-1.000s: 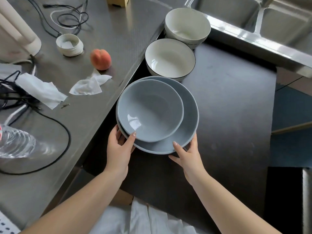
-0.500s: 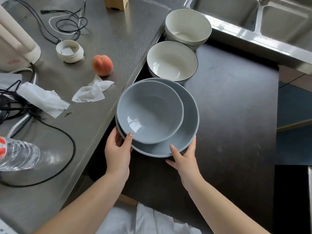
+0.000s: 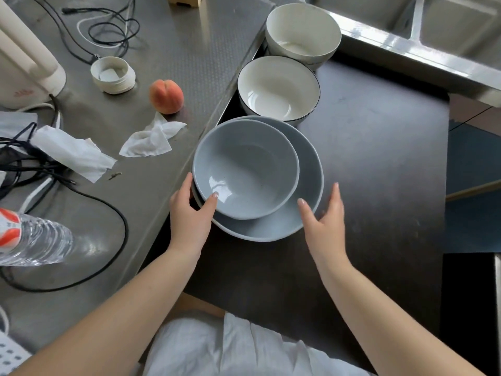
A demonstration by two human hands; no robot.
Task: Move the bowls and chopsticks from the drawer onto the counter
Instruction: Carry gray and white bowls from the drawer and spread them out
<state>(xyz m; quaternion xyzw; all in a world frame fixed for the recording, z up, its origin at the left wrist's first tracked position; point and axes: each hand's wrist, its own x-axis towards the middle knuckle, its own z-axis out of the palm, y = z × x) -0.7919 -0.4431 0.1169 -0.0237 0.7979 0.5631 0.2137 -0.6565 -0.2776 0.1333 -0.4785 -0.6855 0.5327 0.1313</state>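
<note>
A steel table fills the left of my view, with a dark drawer floor beside it and a sink beyond. Two grey bowls, the small grey bowl nested in the large grey bowl, sit over the drawer at the table's edge. My left hand grips the near-left rims, thumb inside the small bowl; my right hand holds the large bowl's right rim with fingers spread, apparently to lift both as one stack. Two white bowls wait behind the grey stack. A peach, tissues and cables crowd the table. No chopsticks visible.
</note>
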